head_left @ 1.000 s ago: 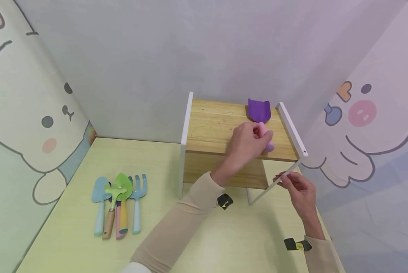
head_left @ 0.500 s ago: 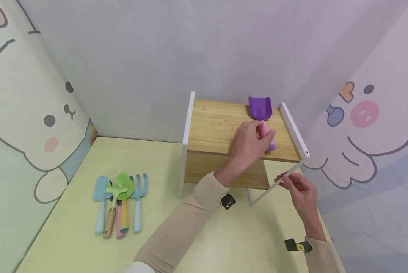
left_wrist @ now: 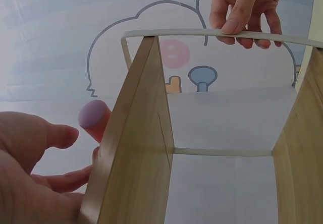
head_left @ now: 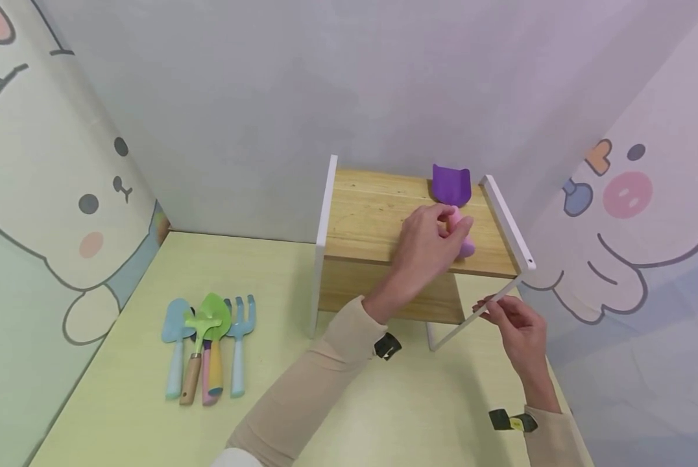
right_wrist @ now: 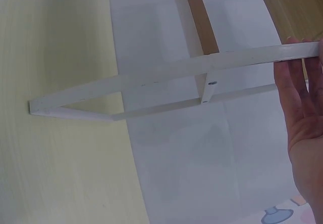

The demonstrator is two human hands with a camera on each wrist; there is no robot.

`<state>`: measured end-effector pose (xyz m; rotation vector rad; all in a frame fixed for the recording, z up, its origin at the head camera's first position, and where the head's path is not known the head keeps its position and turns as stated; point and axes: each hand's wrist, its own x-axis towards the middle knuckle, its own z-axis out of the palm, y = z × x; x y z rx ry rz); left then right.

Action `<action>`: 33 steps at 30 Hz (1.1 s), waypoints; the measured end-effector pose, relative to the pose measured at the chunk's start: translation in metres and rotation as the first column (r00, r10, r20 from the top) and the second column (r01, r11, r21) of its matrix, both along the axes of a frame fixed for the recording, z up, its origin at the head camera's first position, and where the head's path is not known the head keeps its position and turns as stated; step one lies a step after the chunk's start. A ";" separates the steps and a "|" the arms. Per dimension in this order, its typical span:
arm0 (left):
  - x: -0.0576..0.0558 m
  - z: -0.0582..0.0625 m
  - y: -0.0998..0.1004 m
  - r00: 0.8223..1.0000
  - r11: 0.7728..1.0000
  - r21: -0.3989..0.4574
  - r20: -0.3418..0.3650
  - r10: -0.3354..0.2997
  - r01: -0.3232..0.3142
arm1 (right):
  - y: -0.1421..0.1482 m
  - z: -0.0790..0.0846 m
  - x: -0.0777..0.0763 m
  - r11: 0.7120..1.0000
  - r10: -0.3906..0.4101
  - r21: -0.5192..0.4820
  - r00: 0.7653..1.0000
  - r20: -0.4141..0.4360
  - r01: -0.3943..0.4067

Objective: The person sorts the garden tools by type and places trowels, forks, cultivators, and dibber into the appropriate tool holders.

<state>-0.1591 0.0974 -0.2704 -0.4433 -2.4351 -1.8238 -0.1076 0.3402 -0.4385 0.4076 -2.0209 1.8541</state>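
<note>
A purple hand shovel [head_left: 451, 185] with a pink handle lies on the upper board at the right side of a two-tier shelf rack [head_left: 372, 214]. My left hand [head_left: 425, 243] curls its fingers and thumb about the handle. In the left wrist view, the handle's lilac end [left_wrist: 93, 114] pokes out past the board edge, close by the thumb. My right hand [head_left: 518, 324] grips the rack's slanted white side bar; the left wrist view has the thumb on the bar [left_wrist: 202, 32], with fingers round its other side.
On the table's left lies a cluster of garden tools: a light blue trowel [head_left: 176, 321], a light blue fork [head_left: 241, 324], a green trowel [head_left: 219, 311] and a wooden-handled green tool [head_left: 190, 379]. A grey wall [head_left: 238, 162] stands close behind the rack.
The shovel has turned slightly on the upper board under my left hand. My right hand stays on the white bar. The whole head view has drifted a little.
</note>
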 end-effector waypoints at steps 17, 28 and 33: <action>0.021 -0.004 -0.027 0.994 0.986 0.154 -0.099 -0.051 0.066 | 0.000 -0.002 0.002 1.000 -0.012 -0.006 1.000 -0.008 0.012; 0.039 -0.014 -0.050 0.987 0.970 0.210 -0.127 -0.096 0.121 | -0.002 -0.002 0.001 1.000 -0.004 -0.012 1.000 -0.017 0.004; 0.047 -0.021 -0.062 0.986 0.971 0.198 -0.124 -0.109 0.133 | -0.002 -0.004 0.000 0.999 0.021 -0.046 0.999 -0.043 -0.023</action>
